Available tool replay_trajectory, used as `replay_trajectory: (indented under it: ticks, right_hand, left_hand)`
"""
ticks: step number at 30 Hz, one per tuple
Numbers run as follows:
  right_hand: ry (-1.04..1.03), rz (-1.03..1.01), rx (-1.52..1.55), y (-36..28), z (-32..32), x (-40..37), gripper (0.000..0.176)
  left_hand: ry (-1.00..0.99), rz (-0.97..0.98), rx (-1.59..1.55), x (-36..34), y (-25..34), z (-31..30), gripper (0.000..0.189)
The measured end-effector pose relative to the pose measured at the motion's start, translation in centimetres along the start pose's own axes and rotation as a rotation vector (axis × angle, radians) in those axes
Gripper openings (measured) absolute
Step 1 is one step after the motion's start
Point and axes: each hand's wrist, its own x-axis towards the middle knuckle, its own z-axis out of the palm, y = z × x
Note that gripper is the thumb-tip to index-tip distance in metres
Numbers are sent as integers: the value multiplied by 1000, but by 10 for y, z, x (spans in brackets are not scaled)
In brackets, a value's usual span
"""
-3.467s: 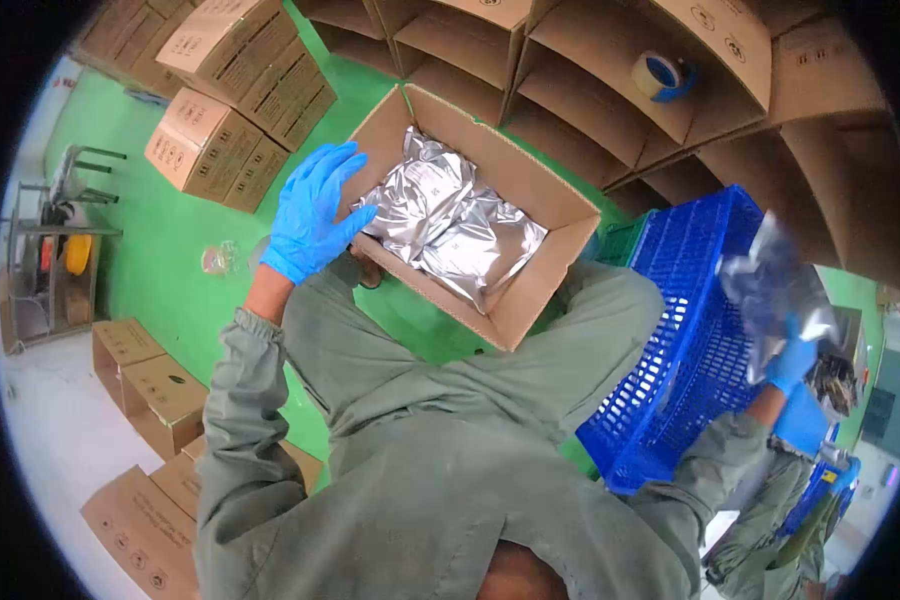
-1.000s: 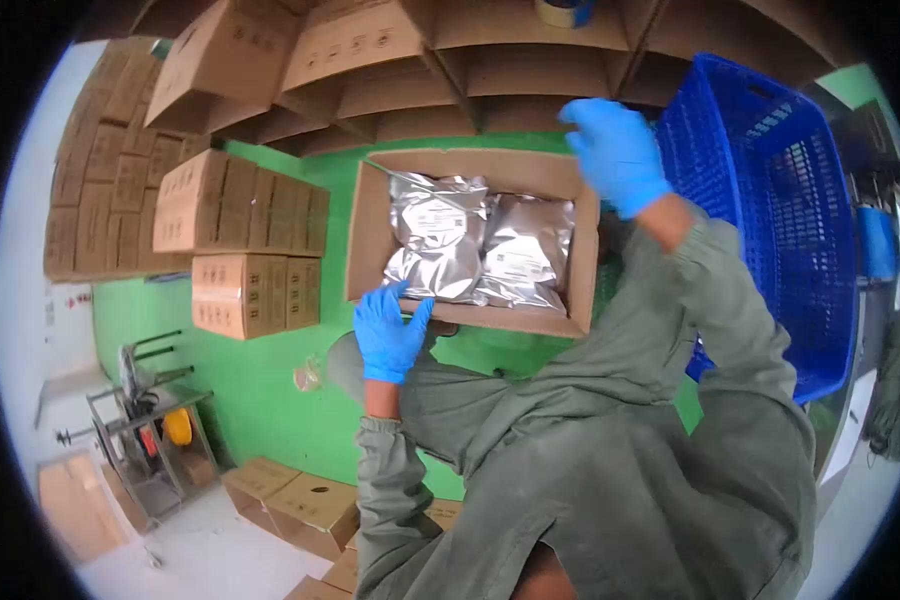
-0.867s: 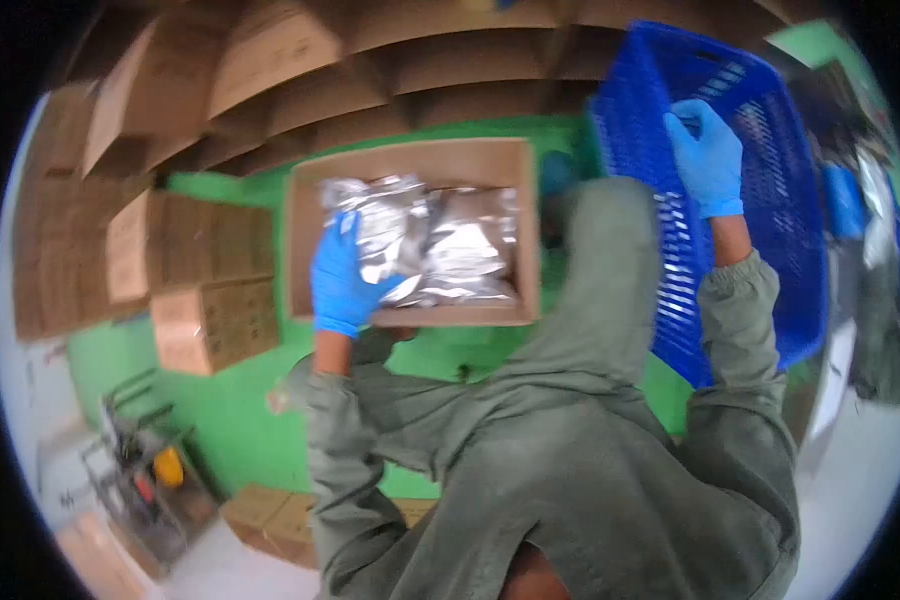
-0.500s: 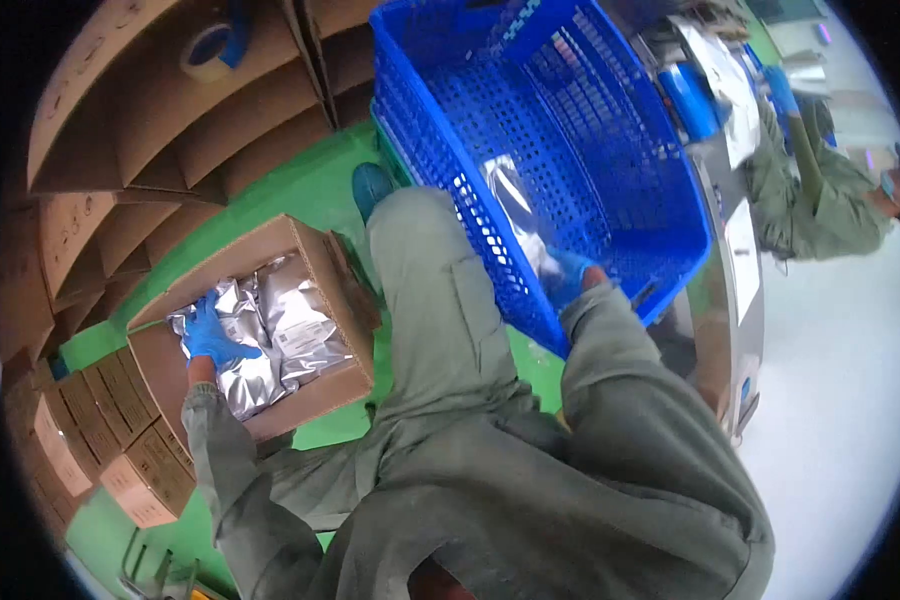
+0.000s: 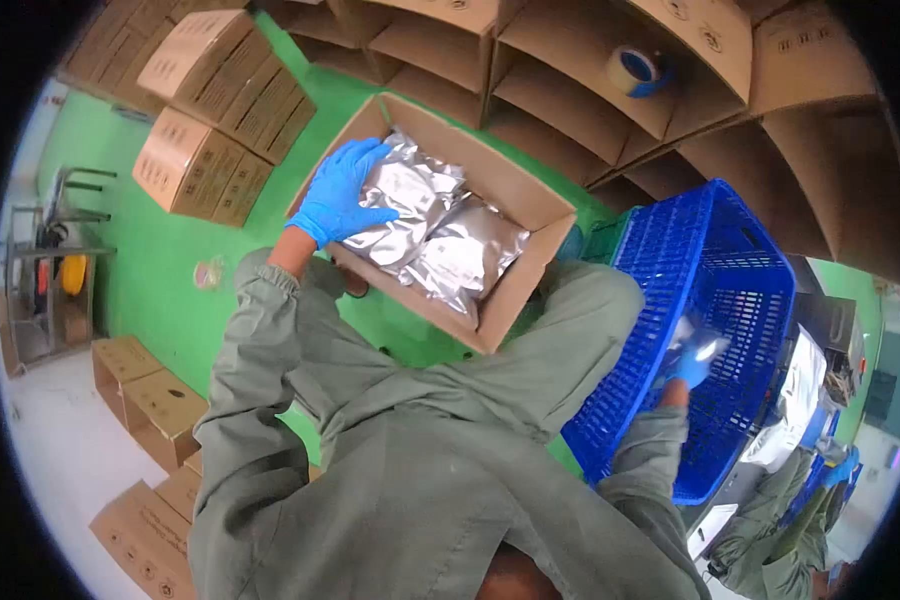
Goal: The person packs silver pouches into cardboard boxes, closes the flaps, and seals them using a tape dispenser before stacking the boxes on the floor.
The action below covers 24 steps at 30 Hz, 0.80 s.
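Observation:
My left hand (image 5: 342,195), in a blue glove, rests with fingers spread on a shiny silver foil pouch (image 5: 410,195). That pouch lies beside another foil pouch (image 5: 470,250) in an open cardboard box (image 5: 532,205) in front of me. My right hand (image 5: 688,370), also gloved in blue, is inside a blue perforated plastic crate (image 5: 660,245) to my right. Its fingers are closed on a silver foil pouch (image 5: 710,348), which is smeared by motion and partly hidden.
Cardboard shelving (image 5: 570,75) stands beyond the box, with a tape roll (image 5: 634,72) on it. Closed cartons (image 5: 205,165) are stacked at the left on the green floor. Open cartons (image 5: 150,400) lie nearer. A co-worker's sleeve (image 5: 805,530) shows at lower right.
My view has swung left, so the box now appears near the centre and the crate farther right. My left hand stays on the pouches; my right hand is still in the crate with a pouch.

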Motion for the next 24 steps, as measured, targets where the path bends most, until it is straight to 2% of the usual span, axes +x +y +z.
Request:
replay_trajectory:
  ticks: [2, 3, 4, 6, 7, 8, 9, 10, 11, 12, 13, 14, 15, 16, 17, 19, 20, 21, 22, 23, 24]
  right_hand:
    - [362, -547, -290, -99, -52, -13, 70]
    - [417, -714, -306, -155, -88, -45, 71]
    - [399, -657, -191, -182, -107, -49, 70]
    - [308, -656, 108, -243, -161, -94, 63]
    - [444, -951, 333, -270, -174, -120, 56]
    - [452, -909, 204, -284, -194, -136, 50]
    - [386, -1081, 294, -296, -208, -147, 45]
    - [374, -1112, 263, -310, -217, -163, 45]
    - [420, -1277, 249, -329, -222, -187, 36]
    - [331, -1329, 199, -340, -224, -202, 39]
    - [106, -1397, 320, -348, -221, -212, 42]
    - [24, -1454, 238, -362, -215, -230, 43]
    - [-257, -1482, 312, -374, -206, -243, 42]
    - [-412, -1506, 392, -384, -183, -246, 51]
    - [-464, -1522, 340, -394, -164, -255, 52]
    - [-376, -1625, 238, -387, -81, -249, 42]
    - [-336, -1535, 108, -370, -41, -243, 37]
    - [-248, -1456, -160, -360, -23, -244, 33]
    - [-330, -1349, -229, -350, -8, -238, 28]
    - [-411, -1235, -249, -338, 5, -230, 37]
    - [-496, -1125, -272, -326, 17, -223, 47]
  left_hand:
    - [55, -19, 1, -14, 9, -18, 85]
    - [103, -25, 1, -19, 14, -25, 82]
    - [141, -18, 14, -19, 19, -32, 75]
    - [195, -7, -11, -24, 29, -40, 73]
    - [245, -4, -33, -28, 34, -42, 71]
    - [248, 4, -38, -31, 39, -43, 71]
    - [294, 28, -80, -34, 44, -44, 69]
    - [337, 53, -121, -36, 49, -45, 68]
    - [331, 67, -122, -38, 55, -46, 68]
    - [382, 72, -166, -38, 60, -47, 69]
    - [428, 78, -208, -37, 65, -49, 70]
    - [413, 99, -202, -36, 71, -52, 70]
    - [447, 68, -269, -36, 77, -55, 72]
    - [479, 39, -336, -33, 83, -57, 74]
    - [463, 68, -329, -30, 88, -57, 74]
    - [399, 20, -521, -23, 96, -43, 83]
    - [347, 57, -484, -16, 94, -24, 89]
    - [255, 127, -367, -8, 100, -13, 95]
    - [118, 177, -295, 3, 96, 11, 105]
    - [-12, 215, -223, 15, 91, 36, 116]
    - [-28, 210, -220, 27, 93, 50, 116]
